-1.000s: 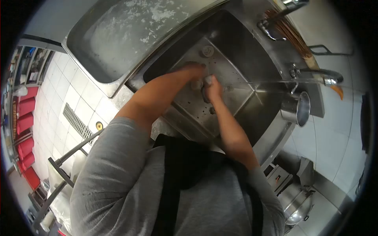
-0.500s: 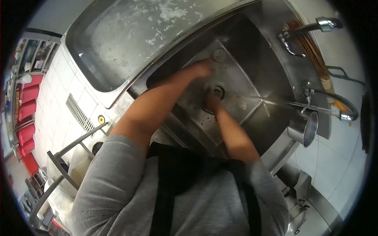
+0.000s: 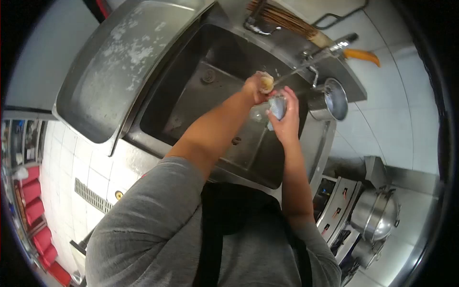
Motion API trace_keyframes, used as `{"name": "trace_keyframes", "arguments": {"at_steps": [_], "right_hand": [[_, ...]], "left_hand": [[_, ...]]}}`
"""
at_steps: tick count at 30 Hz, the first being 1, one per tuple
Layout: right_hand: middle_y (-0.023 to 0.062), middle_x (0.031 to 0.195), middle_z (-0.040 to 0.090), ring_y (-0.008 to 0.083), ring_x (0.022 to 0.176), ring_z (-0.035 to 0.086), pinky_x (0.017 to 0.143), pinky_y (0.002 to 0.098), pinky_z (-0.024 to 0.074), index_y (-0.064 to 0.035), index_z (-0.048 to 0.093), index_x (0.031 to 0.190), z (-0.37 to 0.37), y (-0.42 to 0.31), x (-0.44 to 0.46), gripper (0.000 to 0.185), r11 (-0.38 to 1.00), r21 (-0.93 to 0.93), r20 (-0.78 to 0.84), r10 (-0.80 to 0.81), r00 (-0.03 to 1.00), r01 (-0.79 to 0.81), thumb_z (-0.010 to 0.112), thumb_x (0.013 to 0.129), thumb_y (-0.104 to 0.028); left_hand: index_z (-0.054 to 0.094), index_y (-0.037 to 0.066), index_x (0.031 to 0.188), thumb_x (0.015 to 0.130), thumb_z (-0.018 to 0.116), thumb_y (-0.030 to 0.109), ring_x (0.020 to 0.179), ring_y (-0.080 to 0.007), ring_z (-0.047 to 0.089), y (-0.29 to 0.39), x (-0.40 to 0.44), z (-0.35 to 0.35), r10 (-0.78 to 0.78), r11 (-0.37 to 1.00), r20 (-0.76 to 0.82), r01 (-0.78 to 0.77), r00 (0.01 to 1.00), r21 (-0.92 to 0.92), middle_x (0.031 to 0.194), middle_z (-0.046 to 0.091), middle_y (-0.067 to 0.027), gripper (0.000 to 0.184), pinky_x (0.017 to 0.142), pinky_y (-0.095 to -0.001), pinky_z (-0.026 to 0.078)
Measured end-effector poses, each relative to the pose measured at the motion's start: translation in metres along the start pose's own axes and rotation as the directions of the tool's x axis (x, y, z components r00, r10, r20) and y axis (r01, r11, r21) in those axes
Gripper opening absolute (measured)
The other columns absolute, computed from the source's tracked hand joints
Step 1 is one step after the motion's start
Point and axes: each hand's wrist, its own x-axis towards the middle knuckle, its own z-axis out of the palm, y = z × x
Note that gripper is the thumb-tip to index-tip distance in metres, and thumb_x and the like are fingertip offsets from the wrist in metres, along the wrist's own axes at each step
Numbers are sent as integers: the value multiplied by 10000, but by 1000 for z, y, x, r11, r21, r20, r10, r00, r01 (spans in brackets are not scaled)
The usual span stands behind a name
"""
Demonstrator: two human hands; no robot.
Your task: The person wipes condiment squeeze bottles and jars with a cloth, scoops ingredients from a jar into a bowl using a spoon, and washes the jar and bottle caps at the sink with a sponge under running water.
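Note:
My left hand [image 3: 256, 90] is closed on a small round yellowish-white item [image 3: 266, 83], held near the water stream at the right side of the metal sink [image 3: 191, 103]. Beside it, my right hand [image 3: 288, 117] is wrapped round a pale bluish cloth-like item [image 3: 276, 109], with the fingers bent over it. Water runs from the faucet [image 3: 342, 44] toward both hands. A round drain [image 3: 208, 75] shows on the sink floor, and a small dark object [image 3: 236, 140] lies nearer my body.
A wide metal basin [image 3: 103, 81] with whitish residue adjoins the sink on the left. A metal pot [image 3: 330, 100] stands by the right rim. Behind are a bundled stick brush [image 3: 282, 20] and an orange handle [image 3: 362, 56]. Large metal cookware [image 3: 375, 215] sits at lower right.
Both hands have risen from the sink floor toward the faucet's water stream. The items in them now show. The camera view has turned and shifted.

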Motion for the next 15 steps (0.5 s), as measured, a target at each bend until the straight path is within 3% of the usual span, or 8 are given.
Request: {"name": "trace_keyframes", "arguments": {"at_steps": [3,4,5,8,10,11,12,15], "right_hand": [[94,1256,504,252,981,577,831,353,477,-27,458,1192,0,23,-18,504,774,610,-189,348,918,-167,716,786,-176],[94,1210,531,254,968,579,835,377,475,-31,455,1202,-2,29,-25,475,348,916,-11,516,857,-198,651,831,-255],[95,1163,558,256,955,581,838,401,472,-36,453,1212,-4,24,-31,468,-175,972,228,558,798,-155,587,875,-333],[84,1095,590,273,941,594,805,452,478,-58,464,1224,-8,-30,-40,509,-379,886,436,482,760,-267,467,904,-455],[76,1095,591,293,946,596,780,481,477,-82,459,1242,15,11,-41,481,-300,901,417,392,820,-314,528,888,-400],[73,1095,591,302,949,597,768,496,477,-94,456,1251,24,24,-38,476,-258,907,407,340,848,-332,558,880,-373],[91,1097,592,332,912,602,745,499,476,-85,524,1184,27,-14,-27,425,180,939,107,660,744,-294,641,816,-263],[110,1091,582,343,880,586,753,476,472,-75,596,1085,31,-47,-11,354,993,24,-350,-102,931,118,675,755,-174]], "left_hand": [[518,78,1065,943,464,254,873,-272,583,-3,-27,16,38,999,142,-41,989,20,978,539,-105,221,723,-427,516],[519,86,1067,932,488,225,876,-263,580,-8,-39,19,80,991,213,-101,974,87,978,540,-92,197,724,-417,514],[519,94,1069,922,512,197,880,-254,577,-9,-49,20,118,975,285,-165,951,148,979,541,-79,180,725,-407,513],[519,117,1064,872,599,143,895,-200,576,4,-71,9,188,581,455,-472,871,663,987,544,-24,210,740,-390,509],[513,120,1035,884,597,167,862,-194,587,11,-75,-5,307,-27,767,-800,564,599,975,545,-47,179,715,-338,504],[515,118,1024,892,588,169,869,-199,582,15,-90,1,412,353,567,-699,713,623,977,548,-54,159,728,-334,495],[518,117,1013,900,580,172,876,-203,577,18,-113,11,408,685,334,-527,850,503,979,551,-61,140,742,-330,486],[545,108,990,937,529,269,923,-226,569,23,-146,11,242,956,46,-247,969,158,973,581,-73,170,847,-407,441]]}}
